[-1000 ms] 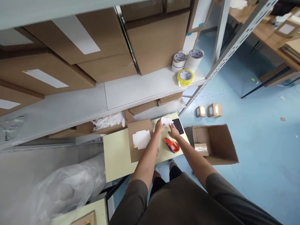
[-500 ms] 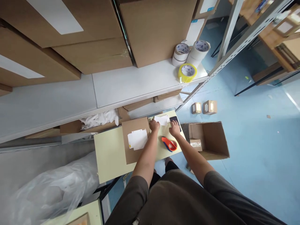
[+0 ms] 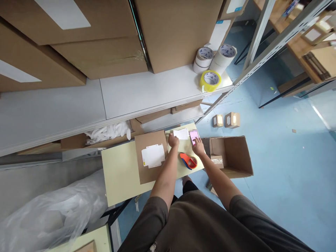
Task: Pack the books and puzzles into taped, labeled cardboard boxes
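On the pale yellow table [image 3: 119,175], a phone [image 3: 194,134] lies with its screen lit pink. My right hand [image 3: 198,147] is over its near end, a finger touching the screen, the other fingers apart. My left hand [image 3: 173,140] is curled closed beside a small stack of white papers [image 3: 181,134]; whatever may be inside its fingers is hidden. An orange and blue tape dispenser [image 3: 188,161] sits between my forearms. Left of my left arm, a cardboard box [image 3: 147,176] carries white labels [image 3: 153,156] on top.
A grey shelf [image 3: 147,87] with large cartons [image 3: 181,31] runs behind the table. White tape rolls [image 3: 204,57] and a yellow tape roll [image 3: 210,81] stand at its right end. An open carton [image 3: 238,154] and small boxes [image 3: 232,119] are on the blue floor. Plastic wrap [image 3: 60,213] bulges at left.
The phone's dark screen has lit up pink. My right hand has drawn back slightly toward me, with a finger on the screen. My left hand stays nearly in place.
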Motion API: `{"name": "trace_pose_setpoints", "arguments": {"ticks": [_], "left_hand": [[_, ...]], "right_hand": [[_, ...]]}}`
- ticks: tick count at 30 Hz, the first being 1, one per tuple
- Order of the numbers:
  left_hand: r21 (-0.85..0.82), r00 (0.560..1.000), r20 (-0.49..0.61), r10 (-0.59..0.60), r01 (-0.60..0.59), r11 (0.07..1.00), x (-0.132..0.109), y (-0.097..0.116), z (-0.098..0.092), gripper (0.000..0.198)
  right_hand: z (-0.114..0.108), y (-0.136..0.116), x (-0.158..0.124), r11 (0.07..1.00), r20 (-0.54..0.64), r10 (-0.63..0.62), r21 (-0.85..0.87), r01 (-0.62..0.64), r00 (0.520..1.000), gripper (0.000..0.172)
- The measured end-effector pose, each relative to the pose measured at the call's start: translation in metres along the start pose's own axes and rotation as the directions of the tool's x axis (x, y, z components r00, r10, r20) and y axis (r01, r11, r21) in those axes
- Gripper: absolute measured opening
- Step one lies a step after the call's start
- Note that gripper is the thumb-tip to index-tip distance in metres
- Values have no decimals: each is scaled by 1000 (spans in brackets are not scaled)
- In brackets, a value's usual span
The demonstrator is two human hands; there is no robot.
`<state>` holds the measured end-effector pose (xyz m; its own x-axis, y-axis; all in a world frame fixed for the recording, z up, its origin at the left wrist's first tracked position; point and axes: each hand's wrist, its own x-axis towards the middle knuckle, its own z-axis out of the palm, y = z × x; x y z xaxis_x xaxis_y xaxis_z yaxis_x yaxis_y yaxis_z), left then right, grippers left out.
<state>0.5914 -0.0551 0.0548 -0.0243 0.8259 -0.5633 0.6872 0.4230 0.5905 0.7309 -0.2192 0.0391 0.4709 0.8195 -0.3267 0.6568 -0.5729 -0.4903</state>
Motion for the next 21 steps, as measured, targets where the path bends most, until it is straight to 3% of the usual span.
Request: {"name": "trace_pose_setpoints", "arguments": {"ticks": [5, 11, 13, 18, 21], "left_hand": [[1, 995, -34, 97, -97, 995, -14, 0, -6, 29], [-14, 982, -19, 186, -186, 982, -47, -1, -17, 31], [-54, 973, -38, 227, -229, 972, -59, -1, -26, 30], [-332, 949, -38, 313, -307, 892, -80, -1, -69, 25], [-483, 961, 3, 275, -239, 842, -85, -4, -108, 30]], "right_hand": [[4, -22, 10, 981, -35, -86, 170, 91, 996, 59], [4, -40, 29, 860, 27, 193, 476, -182, 981, 65], [-2, -43, 32, 808, 42, 199, 558, -188, 979, 70], [-36, -53, 37, 728, 63, -37, 685, -16, 997, 92], [-69, -69, 41, 699, 107, -231, 710, 89, 967, 87]]}}
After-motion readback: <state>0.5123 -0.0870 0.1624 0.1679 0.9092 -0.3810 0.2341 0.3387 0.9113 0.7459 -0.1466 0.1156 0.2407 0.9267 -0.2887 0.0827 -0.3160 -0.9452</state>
